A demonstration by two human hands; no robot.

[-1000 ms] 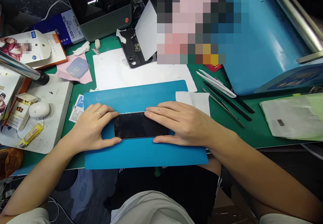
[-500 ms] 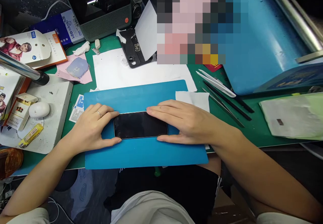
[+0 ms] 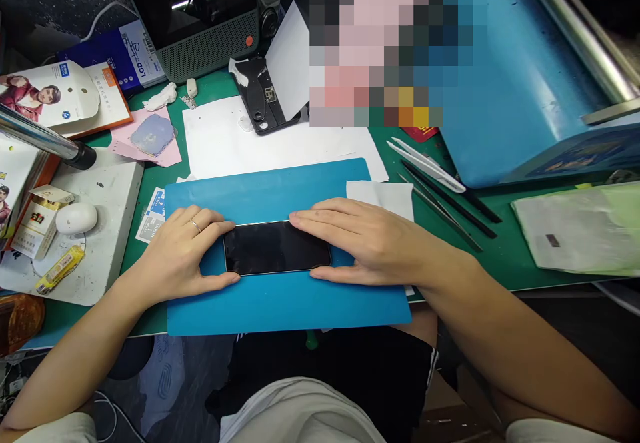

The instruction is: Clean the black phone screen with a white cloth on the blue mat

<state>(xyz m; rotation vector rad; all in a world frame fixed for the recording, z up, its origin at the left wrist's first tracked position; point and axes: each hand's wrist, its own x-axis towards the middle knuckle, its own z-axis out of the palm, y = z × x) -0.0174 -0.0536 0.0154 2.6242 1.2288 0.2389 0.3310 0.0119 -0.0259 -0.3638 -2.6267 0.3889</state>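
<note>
A smartphone (image 3: 277, 248) with a dark, unlit screen lies face up on a blue mat (image 3: 290, 303). My left hand (image 3: 187, 250) grips its left end, with the thumb at the near edge and the fingers at the far edge. A ring shows on one finger of that hand. Round the right end, my right hand (image 3: 357, 243) holds the phone the same way, fingers along the far edge and thumb at the near one. My right hand covers part of a white cloth or paper (image 3: 383, 195) on the mat's right side.
Tweezers (image 3: 443, 216) and white-and-black tools (image 3: 427, 166) lie right of the mat. A black phone case (image 3: 260, 93) rests on white paper (image 3: 215, 140) behind. At left, a white board (image 3: 113, 230) carries a cigarette pack (image 3: 37, 226), a white earbud case (image 3: 77, 218) and a yellow lighter (image 3: 60, 270).
</note>
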